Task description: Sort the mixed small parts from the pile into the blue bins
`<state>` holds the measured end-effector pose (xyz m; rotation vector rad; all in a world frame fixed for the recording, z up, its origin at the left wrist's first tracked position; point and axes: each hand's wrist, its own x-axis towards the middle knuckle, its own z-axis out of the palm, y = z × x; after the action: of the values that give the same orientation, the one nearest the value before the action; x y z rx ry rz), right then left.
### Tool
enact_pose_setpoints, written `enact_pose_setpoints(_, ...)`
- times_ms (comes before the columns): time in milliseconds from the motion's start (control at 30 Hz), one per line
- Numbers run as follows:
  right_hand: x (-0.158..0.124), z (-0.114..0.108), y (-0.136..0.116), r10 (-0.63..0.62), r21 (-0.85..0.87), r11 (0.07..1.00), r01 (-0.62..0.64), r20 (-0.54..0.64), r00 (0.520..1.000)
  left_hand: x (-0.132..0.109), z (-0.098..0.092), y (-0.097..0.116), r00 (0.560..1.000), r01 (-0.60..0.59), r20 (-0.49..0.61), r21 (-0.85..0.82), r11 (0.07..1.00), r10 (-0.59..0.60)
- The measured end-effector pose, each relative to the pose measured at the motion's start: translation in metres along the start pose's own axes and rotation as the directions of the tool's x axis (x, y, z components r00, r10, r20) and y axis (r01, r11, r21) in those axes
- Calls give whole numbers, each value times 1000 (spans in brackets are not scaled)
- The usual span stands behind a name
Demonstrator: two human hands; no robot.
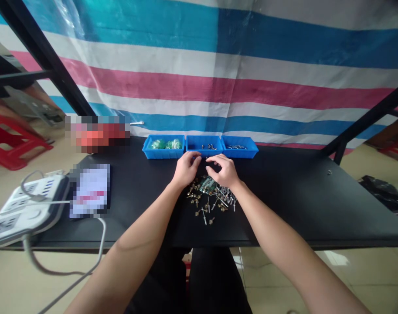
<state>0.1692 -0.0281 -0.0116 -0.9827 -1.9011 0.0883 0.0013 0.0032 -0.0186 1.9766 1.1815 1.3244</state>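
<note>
My left hand (187,167) is curled just in front of the middle blue bin (204,153), its thumb close to the fingers; anything pinched there is too small to make out. To its right, my right hand (223,169) is held over the far side of a loose pile, thumb and forefinger apart. A tiny light speck shows at its fingertips; I cannot tell whether it touches them. The pile mixes brass-coloured screws (196,213), silver pop rivets (204,216) and a clear bag with green contents (208,185). A few screws lie in the middle bin.
The left blue bin (164,153) contains green-and-clear packets, and the right blue bin (240,152) contains rivets. A white power strip (38,209) with cables lies at the black table's left end, near a blurred-out flat object (90,189). Black frame posts (369,120) rise at both sides.
</note>
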Motion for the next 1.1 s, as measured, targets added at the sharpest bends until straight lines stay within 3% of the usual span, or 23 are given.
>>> enact_pose_setpoints(133, 0, 0, 11, 6, -161, 987, -6, -5, 1000, 2, -2, 1, 992, 63, -112, 66, 996, -56)
enact_pose_setpoints(267, -1, 0, 18, 141, -366, 923, -119, 35, 989, 4, -4, 1, 978, 120, -187, 115, 986, -97)
enact_pose_setpoints(500, 0, -1, 19, 316, -540, 817, -200, 129, 940, 3, -3, 2, 979, 139, -167, 137, 981, -115)
enact_pose_setpoints(967, -1, 1, 18, 348, -544, 814, -205, 175, 921, 2, -2, 0, 987, 114, -134, 171, 979, -91)
enact_pose_setpoints(1100, 0, 0, 16, 285, -506, 844, -179, 139, 948, 2, -2, 1, 990, 104, -115, 179, 978, -84)
